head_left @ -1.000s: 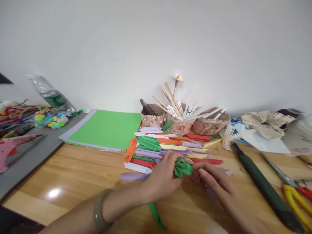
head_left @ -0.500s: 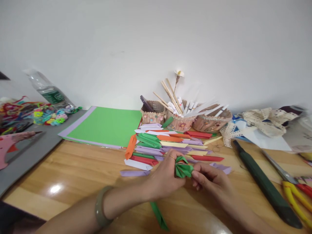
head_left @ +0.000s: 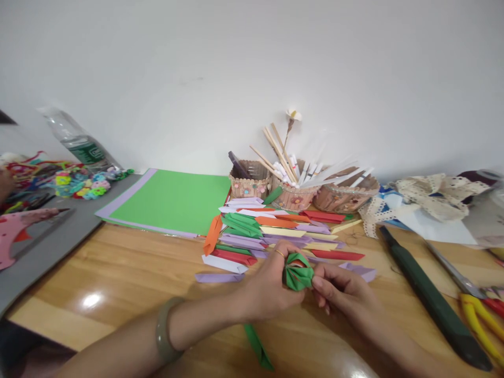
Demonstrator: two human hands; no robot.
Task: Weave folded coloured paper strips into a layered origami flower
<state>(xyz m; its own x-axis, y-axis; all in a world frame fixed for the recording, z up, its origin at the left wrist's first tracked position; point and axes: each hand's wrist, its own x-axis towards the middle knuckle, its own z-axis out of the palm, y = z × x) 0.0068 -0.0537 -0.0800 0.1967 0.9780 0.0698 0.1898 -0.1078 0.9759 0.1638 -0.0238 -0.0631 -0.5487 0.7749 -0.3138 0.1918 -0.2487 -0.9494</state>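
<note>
A folded green paper piece [head_left: 299, 274], pleated like a fan or flower, sits between my two hands above the wooden table. My left hand [head_left: 271, 286], with a ring and a bangle, is wrapped round its left side. At the right edge, my right hand [head_left: 340, 289] pinches the paper between thumb and fingers. A reddish-white bit shows inside the green folds. Behind my hands lie several folded paper strips [head_left: 242, 224] in green, purple, white, orange, red and yellow. One loose green strip [head_left: 258, 346] rests on the table below my left wrist.
Green and purple paper sheets [head_left: 173, 199] lie at the back left. Three decorated baskets [head_left: 250, 188] with sticks and markers stand by the wall. A dark green long tool [head_left: 433, 299] and yellow-handled scissors [head_left: 478, 325] are at right. A pink glue gun [head_left: 23, 228] is at left.
The green paper now looks rounder and more spread out between my hands. Both hands keep their grip and have hardly moved. A bit of another person's hand shows at the far left.
</note>
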